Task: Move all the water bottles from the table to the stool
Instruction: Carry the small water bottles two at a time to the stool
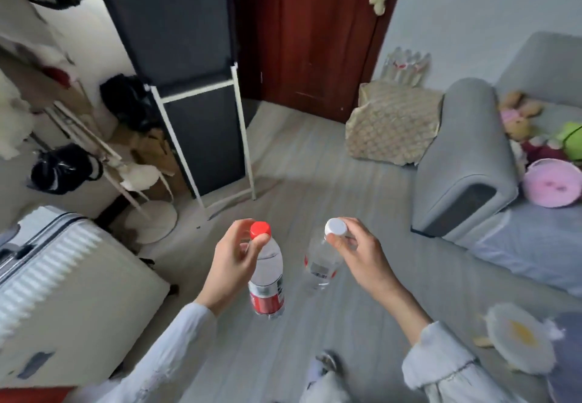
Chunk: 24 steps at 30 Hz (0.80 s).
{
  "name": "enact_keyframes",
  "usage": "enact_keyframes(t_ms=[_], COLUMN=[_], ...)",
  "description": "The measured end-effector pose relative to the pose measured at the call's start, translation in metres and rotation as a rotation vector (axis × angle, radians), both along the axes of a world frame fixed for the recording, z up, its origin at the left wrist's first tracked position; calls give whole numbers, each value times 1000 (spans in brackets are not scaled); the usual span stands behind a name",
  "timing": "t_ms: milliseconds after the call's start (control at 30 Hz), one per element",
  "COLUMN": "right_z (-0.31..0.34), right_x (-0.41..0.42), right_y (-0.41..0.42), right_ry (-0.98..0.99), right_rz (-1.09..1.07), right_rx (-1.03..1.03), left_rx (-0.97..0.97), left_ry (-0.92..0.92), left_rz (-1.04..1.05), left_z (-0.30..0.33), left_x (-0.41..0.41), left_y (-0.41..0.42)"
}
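Sleeves, pale, run up from the bottom edge to both hands. Left hand (pixel 231 264) pinches the red-capped bottle (pixel 267 276) by its neck just under the cap, grip clenched on it; bottle hangs upright w/ red label low. Right hand (pixel 362 256) pinches the white-capped bottle (pixel 321 264) at the cap the same way; that one tilts a bit. Held from the top prob. so each can be set straight down. Both are mid-air over the grey plank floor (pixel 315 166), no bench or stool clearly in view. Pale suitcase (pixel 63 273) near left, grey sofa (pixel 466 163) w/ plush toys right. Farther: patterned-cloth-covered thing (pixel 393 125), dark rack (pixel 201 125), red-brown door (pixel 315 24).
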State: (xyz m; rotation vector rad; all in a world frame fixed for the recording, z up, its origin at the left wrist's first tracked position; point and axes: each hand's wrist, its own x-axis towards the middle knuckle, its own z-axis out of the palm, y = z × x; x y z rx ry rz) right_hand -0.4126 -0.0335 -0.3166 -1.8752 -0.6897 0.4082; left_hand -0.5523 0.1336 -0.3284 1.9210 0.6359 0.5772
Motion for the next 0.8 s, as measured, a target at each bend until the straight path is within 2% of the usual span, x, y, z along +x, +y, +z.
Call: enact_keyframes(t_ms=[200,500,800], right_z=[-10,6,5], right_x=[125,337,518], right_y=[22,66,88], right_ry=[32,-14,-29], right_rz=[-143,-146,-221], right_rx=[19,27,22], left_rx=[6,108,66], left_ry=[16,19,11], left_rz=[-88,-149,-212], left_z=[-12,18,16], left_x=[141,360,554], left_y=[36,88,120])
